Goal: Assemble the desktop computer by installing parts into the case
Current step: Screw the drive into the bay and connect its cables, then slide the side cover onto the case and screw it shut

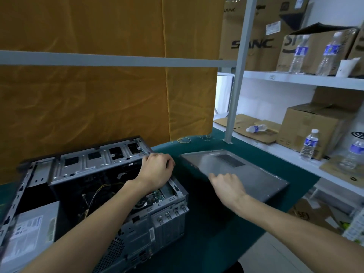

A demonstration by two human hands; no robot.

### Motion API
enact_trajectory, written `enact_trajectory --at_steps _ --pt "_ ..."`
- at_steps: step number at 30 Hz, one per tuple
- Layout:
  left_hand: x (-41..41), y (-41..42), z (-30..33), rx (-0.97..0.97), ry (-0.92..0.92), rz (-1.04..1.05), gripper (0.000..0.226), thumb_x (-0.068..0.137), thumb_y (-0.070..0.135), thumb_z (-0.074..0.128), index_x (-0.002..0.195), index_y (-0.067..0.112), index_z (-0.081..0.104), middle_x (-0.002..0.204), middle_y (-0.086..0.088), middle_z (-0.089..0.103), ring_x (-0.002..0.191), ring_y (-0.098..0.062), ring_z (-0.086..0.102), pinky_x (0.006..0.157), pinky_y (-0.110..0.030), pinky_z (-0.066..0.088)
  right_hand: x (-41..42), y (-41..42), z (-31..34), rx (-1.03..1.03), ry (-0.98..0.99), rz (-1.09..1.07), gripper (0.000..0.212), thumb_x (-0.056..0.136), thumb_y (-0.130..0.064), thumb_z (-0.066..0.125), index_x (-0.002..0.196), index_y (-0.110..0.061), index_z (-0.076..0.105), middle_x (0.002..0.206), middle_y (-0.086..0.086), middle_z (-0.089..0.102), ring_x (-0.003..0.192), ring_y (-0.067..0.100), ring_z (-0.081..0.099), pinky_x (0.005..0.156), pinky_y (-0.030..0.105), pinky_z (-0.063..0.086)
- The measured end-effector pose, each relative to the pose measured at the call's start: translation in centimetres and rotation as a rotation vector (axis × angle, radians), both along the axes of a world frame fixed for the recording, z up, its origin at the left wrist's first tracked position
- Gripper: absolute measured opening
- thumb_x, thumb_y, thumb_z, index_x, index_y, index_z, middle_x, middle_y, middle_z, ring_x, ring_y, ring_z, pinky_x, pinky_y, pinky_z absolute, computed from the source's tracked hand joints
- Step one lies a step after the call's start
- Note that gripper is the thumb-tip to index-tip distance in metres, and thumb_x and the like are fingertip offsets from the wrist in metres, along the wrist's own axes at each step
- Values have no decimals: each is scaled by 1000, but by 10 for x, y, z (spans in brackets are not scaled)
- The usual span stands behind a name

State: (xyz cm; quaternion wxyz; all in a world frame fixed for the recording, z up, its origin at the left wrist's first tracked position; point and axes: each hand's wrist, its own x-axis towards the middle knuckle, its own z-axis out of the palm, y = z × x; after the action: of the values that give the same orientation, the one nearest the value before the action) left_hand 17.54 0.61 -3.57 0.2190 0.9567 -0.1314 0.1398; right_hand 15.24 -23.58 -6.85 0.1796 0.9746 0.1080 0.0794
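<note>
An open grey computer case (94, 170) lies on its side on the green table, its power supply (29, 231) at the near left and yellow and black cables (98, 192) inside. My left hand (155, 170) rests on the case's right upper edge with curled fingers gripping the frame. To the right, the grey side panel (252, 174) with a vent grille is lifted at its near edge. My right hand (226, 184) grips that near left edge, fingers curled over it.
The green table (216, 233) ends at the right near white shelving (295, 77). Cardboard boxes (315, 125) and several water bottles (310, 144) stand on the shelves. A yellow cloth (98, 95) hangs behind the case, crossed by a grey bar.
</note>
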Motion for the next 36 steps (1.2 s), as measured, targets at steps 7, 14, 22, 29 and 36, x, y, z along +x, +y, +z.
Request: enact_trajectory --at_steps 7,14,22,29,36 --pt "-24 -11 30 -576 236 -72 42 109 39 42 140 13 55 140 -1 55 131 -18 51 109 -34 40 -23 16 76 289 -174 90 31 88 3 53 112 -18 50 91 11 71 87 36 69 62 37 36" --pt "-69 -14 63 -1459 763 -27 70 106 48 44 156 1 28 152 -21 41 136 -36 46 109 -40 40 -68 86 158 696 -584 408 20 101 -16 58 88 -22 44 58 -10 40 48 17 45 46 32 35" --pt "-110 42 101 -1683 943 -167 76 95 56 61 143 -2 46 137 -23 61 130 -33 59 104 -39 52 -119 147 191 1251 -613 410 22 102 -21 62 81 -23 54 70 -7 61 62 15 60 51 30 53" --pt "-127 41 101 -1677 1173 -186 92 96 56 61 155 -5 26 147 -29 45 131 -40 51 111 -47 43 -152 160 193 1265 -652 444 33 100 -20 63 74 -18 44 66 1 51 52 13 43 46 23 34" --pt "-137 18 97 -1910 1181 -336 54 102 41 58 132 -3 60 128 -24 65 120 -32 61 107 -39 48 -173 144 206 1310 -717 440 29 97 -17 68 74 -12 51 68 -1 57 56 11 49 46 15 34"
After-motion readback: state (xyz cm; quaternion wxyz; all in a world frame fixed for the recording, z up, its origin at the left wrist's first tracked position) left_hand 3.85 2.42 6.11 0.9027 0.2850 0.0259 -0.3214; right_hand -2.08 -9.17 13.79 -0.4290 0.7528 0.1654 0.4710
